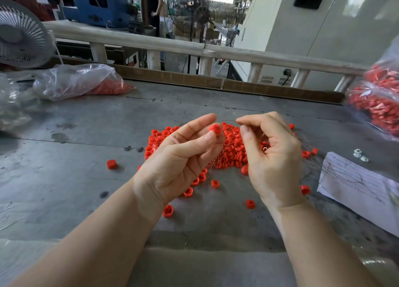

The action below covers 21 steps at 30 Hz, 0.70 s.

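Head view — left hand [181,157] pinches a red cap [215,129], right hand [272,155] pinches thin wire [230,120] — a wobble could misthread it.

Red plastic cap [215,129]: small, round, being pinched by the left hand [183,155] between thumb and fingers, hovering above the cap pile [232,155]. Thin wire [230,120]: arching beside it over the same pile, being pinched by the right hand [272,155].

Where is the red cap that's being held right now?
Head view, centre: the red cap is pinched in the left hand above the pile of red caps, just left of the right hand, which pinches a thin wire.
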### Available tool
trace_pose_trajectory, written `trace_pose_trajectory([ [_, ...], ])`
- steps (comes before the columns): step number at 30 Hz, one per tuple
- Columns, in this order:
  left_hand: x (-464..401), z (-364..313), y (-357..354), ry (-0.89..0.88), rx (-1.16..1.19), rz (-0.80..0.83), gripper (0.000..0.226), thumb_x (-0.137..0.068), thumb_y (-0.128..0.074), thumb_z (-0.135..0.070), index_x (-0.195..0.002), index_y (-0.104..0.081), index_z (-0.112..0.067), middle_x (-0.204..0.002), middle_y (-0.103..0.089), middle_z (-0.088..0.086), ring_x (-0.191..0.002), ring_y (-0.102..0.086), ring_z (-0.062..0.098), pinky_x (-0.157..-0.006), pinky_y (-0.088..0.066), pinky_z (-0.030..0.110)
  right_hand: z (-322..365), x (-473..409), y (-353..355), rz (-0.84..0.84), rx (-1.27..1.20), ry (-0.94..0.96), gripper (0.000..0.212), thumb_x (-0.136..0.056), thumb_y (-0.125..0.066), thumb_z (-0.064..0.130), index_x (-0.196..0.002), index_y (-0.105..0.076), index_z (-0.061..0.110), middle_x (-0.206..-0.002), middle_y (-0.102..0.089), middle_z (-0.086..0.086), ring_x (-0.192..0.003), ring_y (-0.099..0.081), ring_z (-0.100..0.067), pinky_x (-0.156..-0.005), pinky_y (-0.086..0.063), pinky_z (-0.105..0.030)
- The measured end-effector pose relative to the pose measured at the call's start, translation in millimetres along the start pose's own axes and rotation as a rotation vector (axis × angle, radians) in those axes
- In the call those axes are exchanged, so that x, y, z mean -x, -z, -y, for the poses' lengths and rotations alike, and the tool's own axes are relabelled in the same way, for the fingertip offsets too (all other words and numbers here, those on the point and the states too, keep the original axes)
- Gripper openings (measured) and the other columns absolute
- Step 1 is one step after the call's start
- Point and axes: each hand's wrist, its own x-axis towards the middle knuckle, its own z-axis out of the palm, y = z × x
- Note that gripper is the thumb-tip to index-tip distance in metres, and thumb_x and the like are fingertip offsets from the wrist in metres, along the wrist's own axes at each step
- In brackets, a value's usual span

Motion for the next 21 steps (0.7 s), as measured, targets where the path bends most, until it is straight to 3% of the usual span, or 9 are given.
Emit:
trace_pose_trajectory([
  [15, -0.9, 1.0, 2.7, -0.049, -0.068, 0.005, 0.032, -0.061, -0.062, 0.005, -0.080, -0.077, -0.016, -0.070, -0.067, -0.001, -0.062, -0.066, 0.008, -0.056, -0.054, 0.019, 1.1, 0.6, -1.4, 0.021, 0.002, -0.028, 0.011, -0.086, -0.059, -0.001, -0.087, -0.068, 0.004, -0.080, -0.058, 0.003, -0.078, -0.055, -0.010, -0.075, -0.041, -0.014],
  [21, -1.7, 3.2, 1.2, -0.167, -0.201, -0.005, 0.031, -0.058, -0.064, 0.004, -0.080, -0.074, -0.014, -0.071, -0.065, 0.001, -0.064, -0.065, 0.009, -0.065, -0.055, 0.018, 1.8, 1.0, -2.2, 0.044, -0.020, -0.057, 0.011, -0.086, -0.058, 0.001, -0.087, -0.068, 0.006, -0.080, -0.058, 0.003, -0.078, -0.056, -0.013, -0.074, -0.042, -0.017],
])
